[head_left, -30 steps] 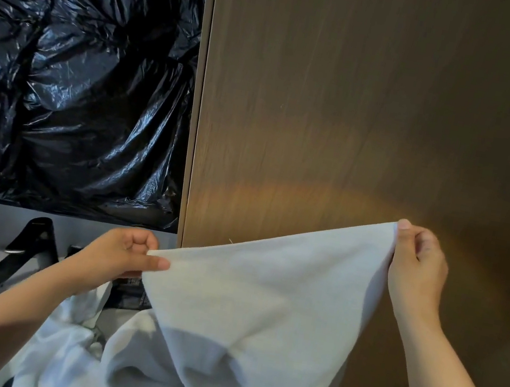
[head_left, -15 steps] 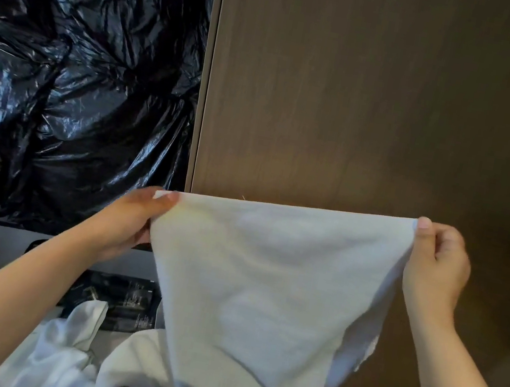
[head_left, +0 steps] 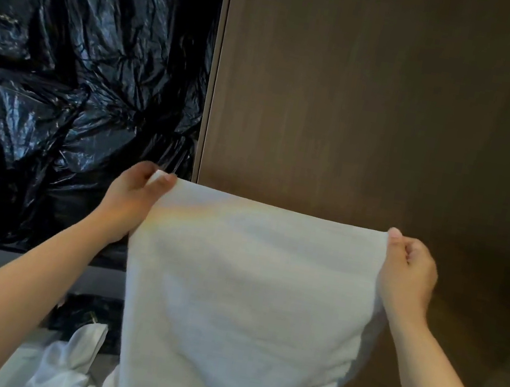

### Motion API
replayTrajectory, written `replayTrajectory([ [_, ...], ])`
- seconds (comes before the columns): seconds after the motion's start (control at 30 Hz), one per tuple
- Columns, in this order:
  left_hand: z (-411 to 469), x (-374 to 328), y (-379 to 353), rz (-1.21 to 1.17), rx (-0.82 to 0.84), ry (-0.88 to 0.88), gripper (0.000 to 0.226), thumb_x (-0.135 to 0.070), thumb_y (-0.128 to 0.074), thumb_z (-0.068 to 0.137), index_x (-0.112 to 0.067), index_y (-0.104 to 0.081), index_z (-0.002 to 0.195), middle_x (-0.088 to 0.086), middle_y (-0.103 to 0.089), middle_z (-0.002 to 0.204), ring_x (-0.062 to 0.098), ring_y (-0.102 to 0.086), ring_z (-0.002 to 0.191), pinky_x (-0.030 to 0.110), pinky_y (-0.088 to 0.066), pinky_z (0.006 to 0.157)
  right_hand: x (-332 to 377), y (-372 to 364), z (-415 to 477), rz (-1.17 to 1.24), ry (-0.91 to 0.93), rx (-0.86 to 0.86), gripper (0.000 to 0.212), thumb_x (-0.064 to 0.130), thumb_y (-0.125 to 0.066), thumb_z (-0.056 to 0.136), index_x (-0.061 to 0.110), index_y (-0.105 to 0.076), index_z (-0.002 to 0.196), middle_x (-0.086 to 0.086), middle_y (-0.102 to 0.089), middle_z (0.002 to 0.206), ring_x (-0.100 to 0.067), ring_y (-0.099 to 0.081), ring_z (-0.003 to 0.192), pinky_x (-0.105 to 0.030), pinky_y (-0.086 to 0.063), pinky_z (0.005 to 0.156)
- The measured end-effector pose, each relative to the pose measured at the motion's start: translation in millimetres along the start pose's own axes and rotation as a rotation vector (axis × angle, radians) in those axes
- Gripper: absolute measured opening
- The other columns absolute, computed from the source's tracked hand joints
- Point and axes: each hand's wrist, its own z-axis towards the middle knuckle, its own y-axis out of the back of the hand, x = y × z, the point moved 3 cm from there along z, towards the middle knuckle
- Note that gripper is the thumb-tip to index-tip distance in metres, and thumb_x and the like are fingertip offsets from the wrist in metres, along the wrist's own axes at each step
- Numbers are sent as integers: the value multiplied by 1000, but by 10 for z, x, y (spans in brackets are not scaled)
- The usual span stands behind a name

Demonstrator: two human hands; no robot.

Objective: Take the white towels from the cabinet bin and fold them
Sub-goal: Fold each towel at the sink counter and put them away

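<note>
My pale counter carries a heap of crumpled white towels at its near edge, with a dark packet lying just behind them.

1. A plain white towel hung spread out in the air in front of a brown panel. Its top edge was pulled nearly straight and sloped slightly down to the right.
2. The left hand pinched its upper left corner, and the right hand pinched its upper right corner.
3. Its right side curled back behind the front face lower down.
4. More white towels lay crumpled below, at its lower left.
</note>
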Motion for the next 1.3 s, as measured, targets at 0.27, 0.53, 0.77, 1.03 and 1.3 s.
replayTrajectory([
  [0.27, 45, 318, -122, 138, -133, 40, 27, -40, -55, 95, -13, -56, 100, 8, -63, 93, 30, -60, 85, 44, -50, 75, -238, -164, -5, -92, 0, 60, 34, 36, -48, 100, 6, -59, 89, -1, -55, 79, -23, -53, 83, -33, -38, 73],
  [0.53, -36, 338, -136, 209, -187, -154, 22, -33, -54, 96, -12, -54, 99, 8, -58, 82, 16, -54, 70, 27, -43, 59, -301, -215, -83, -61, -3, 67, 23, 29, -50, 100, 9, -60, 100, -3, -60, 90, -18, -55, 85, -24, -37, 63],
  [0.77, -157, 247, -226, 108, -136, -92, 17, -29, -43, 101, -13, -47, 101, 3, -55, 80, 12, -52, 70, 29, -42, 61, -262, -210, -109, -18, 54, -10, 32, 35, -52, 99, 6, -55, 85, -2, -54, 73, -13, -47, 65, -20, -37, 58],
  [1.03, -185, 257, -418, -134, -10, 190, 24, -31, -44, 101, -8, -52, 100, 10, -57, 67, 15, -54, 47, 23, -44, 46, -176, -279, -93, -387, 200, -72, 25, 42, -52, 98, 17, -57, 93, 0, -62, 86, -17, -59, 75, -34, -54, 68],
  [1.3, -561, 50, -649, -258, 222, 112, 21, -21, -55, 96, -1, -53, 93, 10, -66, 72, 12, -66, 56, 20, -55, 54, -37, -279, -446, 5, -17, 93, 26, 34, -65, 91, 13, -64, 75, -5, -63, 61, -20, -61, 57, -23, -48, 52],
])
